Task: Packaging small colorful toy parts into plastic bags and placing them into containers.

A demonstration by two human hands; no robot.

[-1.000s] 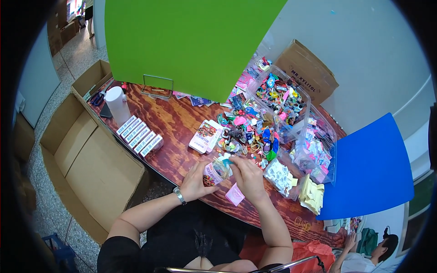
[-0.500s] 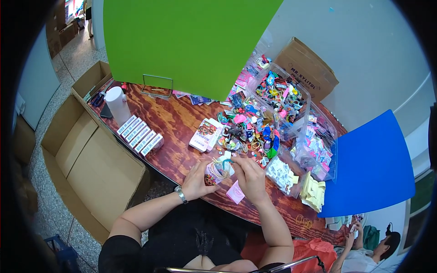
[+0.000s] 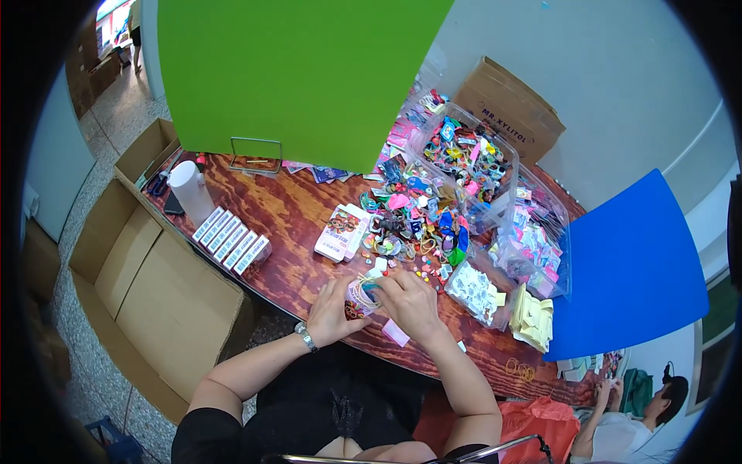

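Note:
My left hand (image 3: pixel 331 315) is wrapped round a small printed box (image 3: pixel 355 309), held upright at the table's near edge. Pale cord-like bands (image 3: pixel 362 293) loop out of its open top. There, the fingertips of my right hand (image 3: pixel 412 303) pinch a teal band (image 3: pixel 369 284), partly hidden by the fingers. A pink card or packet (image 3: pixel 396 332) lies under my right wrist. Beyond the hands rest a couple of white and pink printed boxes (image 3: pixel 338 234), beside a loose heap of colourful trinkets and bands (image 3: pixel 417 220).
Clear plastic bins (image 3: pixel 471 166) of small goods stand at the back right. Nearer are a tray of silvery packets (image 3: pixel 474 294) and yellow packets (image 3: pixel 532 321). A row of boxes (image 3: pixel 232 242) and a white cup (image 3: pixel 190 193) stand left. A large carton (image 3: pixel 170 294) flanks the table; a co-worker (image 3: pixel 626 425) sits right.
My right hand has come closer in over the box's top, bringing the teal band against the opening. The whole view has shifted slightly.

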